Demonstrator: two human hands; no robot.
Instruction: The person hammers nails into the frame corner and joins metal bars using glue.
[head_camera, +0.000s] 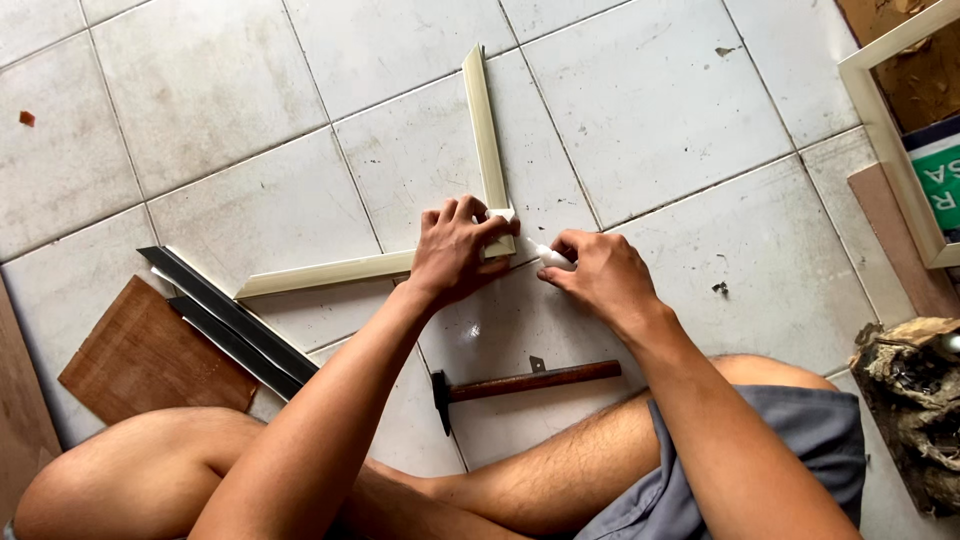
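Pressing left hand (455, 250) down on mitred corner of two cream moulding strips (487, 140), fingers curled tight over joint on tiled floor (650, 110). Pinching small white tube (551, 256) in right hand (600, 275), tip pointing left at joint, just beside. Lying nearer the knees: hammer (520, 382), handle running left-right.
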